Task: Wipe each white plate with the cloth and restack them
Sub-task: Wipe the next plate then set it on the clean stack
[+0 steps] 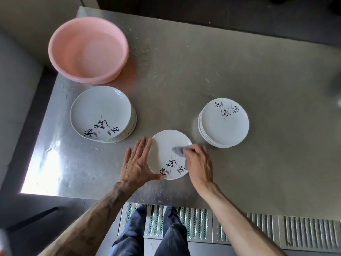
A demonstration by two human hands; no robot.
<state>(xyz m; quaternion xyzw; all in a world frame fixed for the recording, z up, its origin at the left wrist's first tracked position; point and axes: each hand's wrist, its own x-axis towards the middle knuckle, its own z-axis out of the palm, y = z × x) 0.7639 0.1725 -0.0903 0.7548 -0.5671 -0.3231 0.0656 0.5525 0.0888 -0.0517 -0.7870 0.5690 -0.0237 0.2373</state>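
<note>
Now, a single plate [164, 145] lies flat on the steel table [239, 71], near the front edge and between two stacks. Its black brush lettering sits along the near rim. The left hand [137, 163] lies flat on the table beside it, fingers straight and slightly spread. The fingertips touch the plate's left rim and the thumb reaches across to its near edge, so the hand braces the plate rather than gripping it. The right hand [198, 163] comes in from the right with its fingers curled, pinching a small grey cloth [178, 150] and pressing it onto the right half of the plate. One corner of the cloth pokes out toward the centre. The left stack [99, 111] stands farther back on the left, its top plate lettered along the near side. The right stack [224, 124] stands just beyond the right hand, its top plate lettered toward the far side. Neither stack touches the single plate. A pink basin [60, 58] sits at the far left corner, just behind the left stack. Below the table edge are the person's legs [166, 237] in dark trousers, standing on a metal floor grating [203, 230].
</note>
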